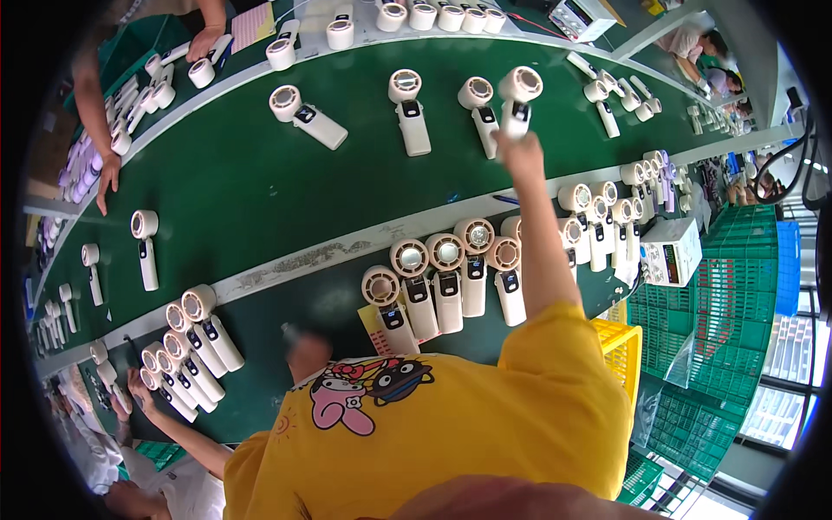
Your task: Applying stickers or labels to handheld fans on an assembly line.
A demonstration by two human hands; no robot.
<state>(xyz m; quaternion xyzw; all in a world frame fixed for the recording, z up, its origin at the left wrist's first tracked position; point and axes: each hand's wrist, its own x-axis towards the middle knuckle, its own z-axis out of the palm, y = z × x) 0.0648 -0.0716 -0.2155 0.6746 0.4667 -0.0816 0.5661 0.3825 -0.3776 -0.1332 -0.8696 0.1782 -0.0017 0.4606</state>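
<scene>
My right hand (pixel 522 154), arm stretched forward, grips the handle of a white handheld fan (pixel 521 84) and holds it up over the green belt. Another white fan (pixel 477 93) lies just to the left of it. My left hand (pixel 310 354) is low in front of my yellow shirt. It is smeared and looks closed, with a small pale, see-through thing (pixel 290 331) at its tip that I cannot make out. Right of that hand, a row of white fans (pixel 446 251) lies on the near ledge, one over a pink-and-yellow sheet (pixel 374 329).
More fans (pixel 413 126) are spread along the belt (pixel 260 191). A co-worker's hand (pixel 139 386) is beside fans (pixel 178 347) at the left; another person's hands (pixel 108 173) reach in at the far left. A yellow basket (pixel 620 342), a white box (pixel 672 251) and green crates (pixel 719 347) stand at the right.
</scene>
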